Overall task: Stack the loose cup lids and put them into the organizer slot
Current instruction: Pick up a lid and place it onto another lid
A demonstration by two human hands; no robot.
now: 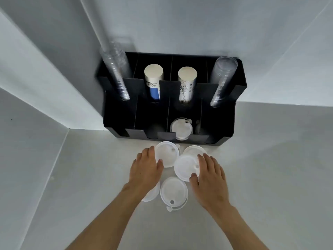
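Nearest lid (173, 191) flat on bench (261, 177), tab toward camera. Another lid (152, 194) half hidden under left wrist. Left hand (146, 168) spread, fingers loosely curved at edge of far-left lid (166, 156), no closed grip. Right hand (210, 175) open, thumb and fingers resting on centre lid (186, 167), which overlaps a fifth lid (193, 150). Black organizer (225, 123) just beyond; lids (181, 128) already in a front slot. Paper cups (153, 82) behind carry print, unreadable.
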